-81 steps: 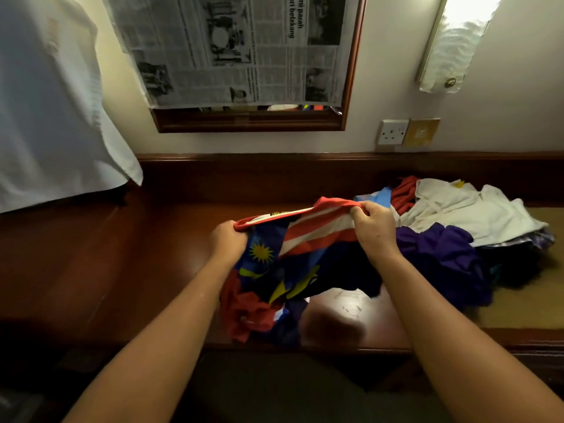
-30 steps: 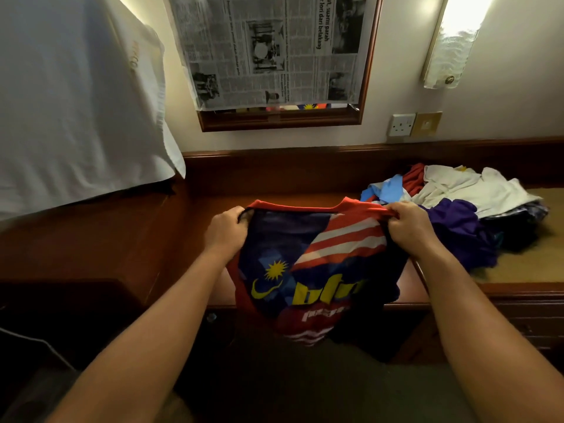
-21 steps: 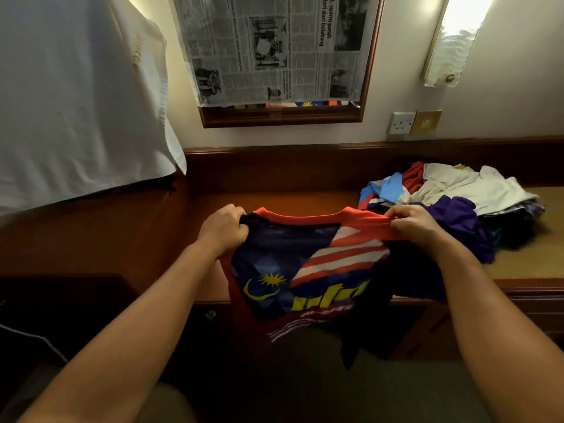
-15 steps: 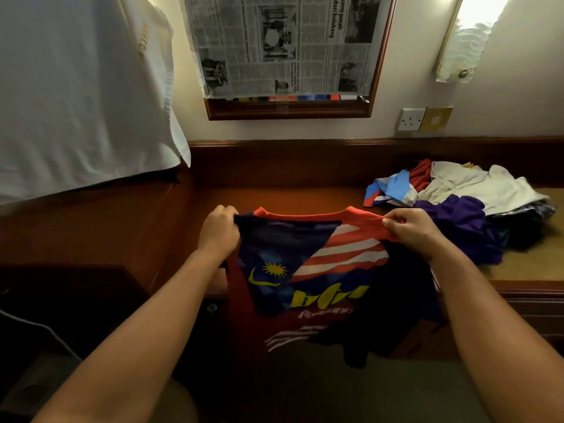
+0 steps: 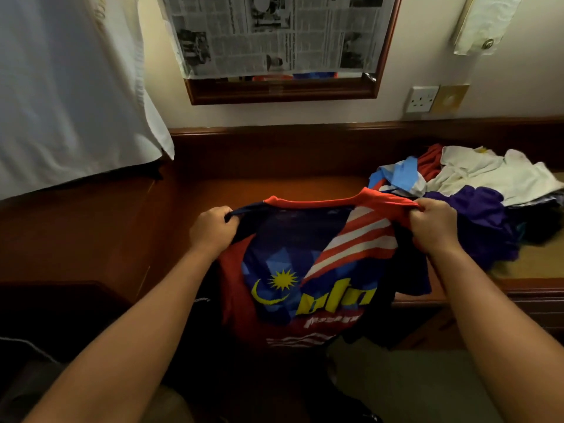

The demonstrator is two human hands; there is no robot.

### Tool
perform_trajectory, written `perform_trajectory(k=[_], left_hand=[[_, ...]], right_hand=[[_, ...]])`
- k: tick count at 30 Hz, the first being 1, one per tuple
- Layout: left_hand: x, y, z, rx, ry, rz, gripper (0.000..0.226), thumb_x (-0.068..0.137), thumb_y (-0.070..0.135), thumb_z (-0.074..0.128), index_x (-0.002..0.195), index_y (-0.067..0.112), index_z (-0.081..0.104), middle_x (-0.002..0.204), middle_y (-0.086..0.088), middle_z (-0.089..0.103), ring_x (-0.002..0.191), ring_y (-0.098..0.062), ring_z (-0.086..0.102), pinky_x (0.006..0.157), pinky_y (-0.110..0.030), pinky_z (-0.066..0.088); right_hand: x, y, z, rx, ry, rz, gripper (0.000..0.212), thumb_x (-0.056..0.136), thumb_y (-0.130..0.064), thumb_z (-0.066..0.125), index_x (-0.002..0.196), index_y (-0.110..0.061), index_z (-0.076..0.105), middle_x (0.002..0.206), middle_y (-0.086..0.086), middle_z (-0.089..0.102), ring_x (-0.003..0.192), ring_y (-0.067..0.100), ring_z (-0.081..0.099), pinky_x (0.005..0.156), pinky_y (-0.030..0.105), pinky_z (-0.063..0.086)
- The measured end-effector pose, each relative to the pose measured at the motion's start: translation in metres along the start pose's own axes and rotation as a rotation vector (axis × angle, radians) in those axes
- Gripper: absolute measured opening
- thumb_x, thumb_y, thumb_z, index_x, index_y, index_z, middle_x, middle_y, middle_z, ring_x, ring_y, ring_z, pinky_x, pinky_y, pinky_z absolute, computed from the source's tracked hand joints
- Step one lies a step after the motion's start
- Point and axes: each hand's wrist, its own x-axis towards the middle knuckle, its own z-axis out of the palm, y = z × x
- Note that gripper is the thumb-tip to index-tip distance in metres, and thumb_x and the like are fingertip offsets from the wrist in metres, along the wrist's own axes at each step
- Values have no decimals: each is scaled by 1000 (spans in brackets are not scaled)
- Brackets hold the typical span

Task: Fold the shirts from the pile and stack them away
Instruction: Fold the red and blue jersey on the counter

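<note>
gripping one jersey [image 5: 308, 270] | two hands: left [image 5: 211, 229], right [image 5: 433, 227] | one pile [image 5: 476, 190]

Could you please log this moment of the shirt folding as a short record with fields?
activity: a person holds one shirt up by its top edge, spread between both hands
shirt held: flag-print shirt, navy and red with white stripes, yellow moon and star; it hangs in front of the desk edge
left hand: grips the shirt's left shoulder
right hand: grips the shirt's right shoulder
pile: unfolded clothes on the right of the wooden desk, white and purple on top
folded stack: none visible
wall: mirror covered with newspaper; socket
</note>
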Motion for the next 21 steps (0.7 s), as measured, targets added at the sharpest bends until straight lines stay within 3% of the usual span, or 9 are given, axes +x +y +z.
perform_trajectory(k=[4, 11, 15, 18, 21], left_hand=[[54, 3, 26, 48, -31, 34, 19, 92, 25, 51, 92, 13, 66, 98, -9, 63, 92, -32, 58, 68, -33, 41], [161, -3, 80, 120, -100, -3, 20, 95, 17, 49, 100, 8, 66, 103, -14, 61, 97, -35, 58, 77, -39, 45], [213, -11, 114, 177, -132, 17, 20, 95, 15, 52, 97, 1, 66, 100, -21, 62, 96, -38, 57, 78, -40, 42], [244, -18, 139, 211, -157, 6, 19, 95, 15, 52, 95, 2, 65, 100, -19, 63, 97, -38, 56, 79, -42, 43], [271, -27, 165, 220, -178, -29, 18, 95, 12, 52, 94, 0, 64, 101, -22, 62, 99, -40, 54, 79, -42, 42]], right_hand=[[59, 12, 40, 61, -117, 35, 19, 85, -2, 54, 94, -8, 69, 88, 13, 64, 80, 31, 61, 74, 43, 54], [175, 32, 99, -158, -235, -2, 21, 89, -9, 53, 81, 2, 69, 76, 19, 64, 74, 34, 57, 71, 42, 46], [230, 43, 136, -212, -397, 26, 20, 89, -1, 48, 91, -2, 68, 79, 17, 61, 78, 33, 56, 71, 42, 46], [259, 48, 165, -170, -507, 96, 32, 86, 8, 43, 101, -7, 67, 81, 11, 58, 82, 29, 54, 70, 36, 44], [283, 56, 194, -164, -481, 105, 31, 85, 8, 45, 102, -6, 67, 93, 15, 62, 84, 28, 55, 72, 33, 42]])
